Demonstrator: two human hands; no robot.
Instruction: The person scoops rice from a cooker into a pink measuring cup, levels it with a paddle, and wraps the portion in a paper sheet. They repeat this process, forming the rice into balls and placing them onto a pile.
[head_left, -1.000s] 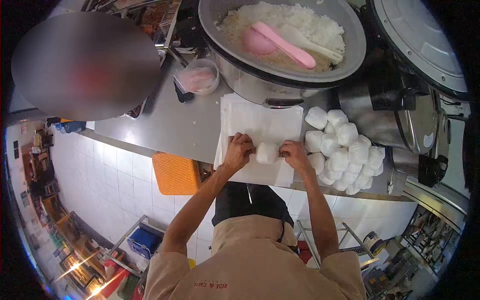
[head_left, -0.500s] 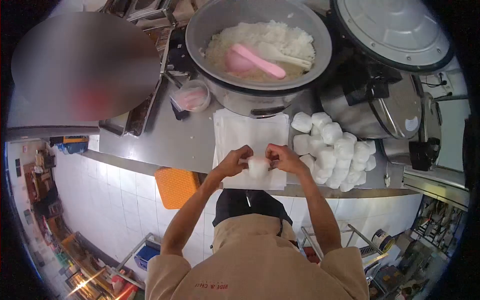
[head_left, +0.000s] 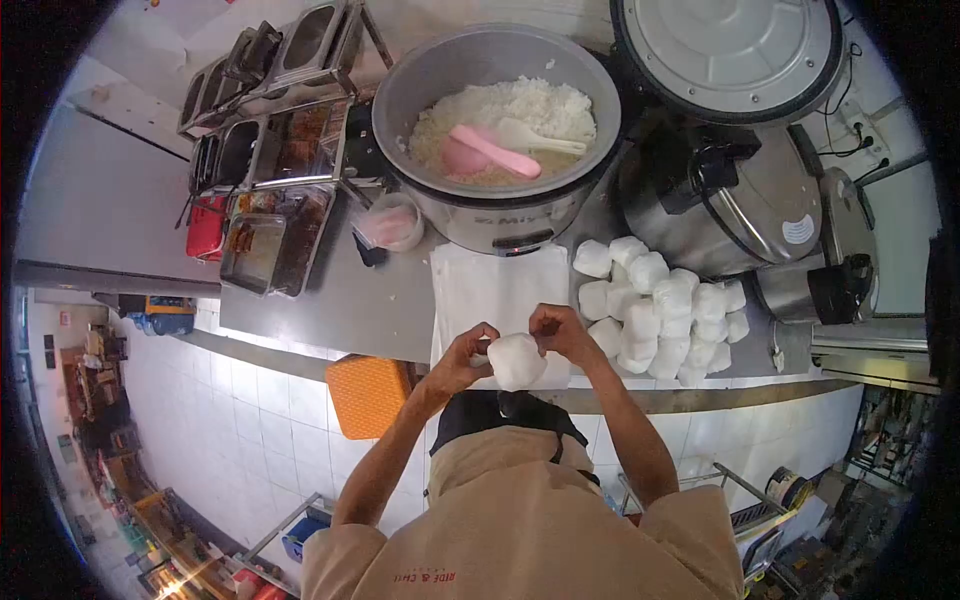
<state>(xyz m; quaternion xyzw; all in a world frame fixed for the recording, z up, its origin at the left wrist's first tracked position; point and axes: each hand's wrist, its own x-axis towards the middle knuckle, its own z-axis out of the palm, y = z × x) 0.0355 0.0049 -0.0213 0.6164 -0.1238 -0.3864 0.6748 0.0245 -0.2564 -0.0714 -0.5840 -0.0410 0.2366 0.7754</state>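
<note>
A rounded white bundle of paper-wrapped rice (head_left: 517, 362) is held up between my hands, in front of my waist. My left hand (head_left: 462, 362) has its fingers closed at the bundle's left side. On the opposite side, my right hand (head_left: 560, 333) pinches its upper right edge. Beneath them lies a stack of white paper sheets (head_left: 495, 285) on the steel counter. To the right, several similar white bundles (head_left: 660, 315) are piled up. Beyond the paper stands an open rice cooker (head_left: 500, 215) with rice (head_left: 540, 105), a pink scoop (head_left: 500, 152) and a white rice paddle (head_left: 550, 142) inside.
Left of the cooker is a plastic tub (head_left: 392, 222) with something pinkish in it. Farther left are metal food trays (head_left: 255, 250) on a rack. A closed steel cooker (head_left: 740, 200) and an upright lid (head_left: 730, 50) stand at right. An orange stool (head_left: 367, 397) sits below the counter.
The bundle has come up and toward me, its rounded shape now showing more clearly. My view has shifted, and the food trays at left are now visible.
</note>
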